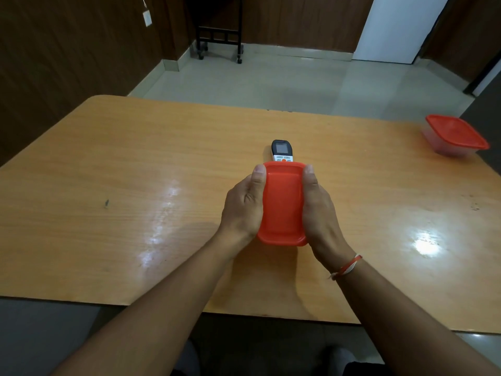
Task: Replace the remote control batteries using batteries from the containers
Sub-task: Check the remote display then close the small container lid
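Observation:
A small container with a red lid (282,203) is held over the middle of the wooden table (135,164). My left hand (244,204) grips its left side and my right hand (318,204) grips its right side, thumbs up at the far corners of the lid. Just beyond it lies a white remote control (282,150) with a dark screen; its near end is hidden behind the lid. A second clear container with a red lid (455,135) stands at the table's far right corner. No batteries are visible.
A black wheeled rack (219,36) stands on the tiled floor beyond the table. Dark wood panelling lines the left wall. A white door (395,28) is at the back right.

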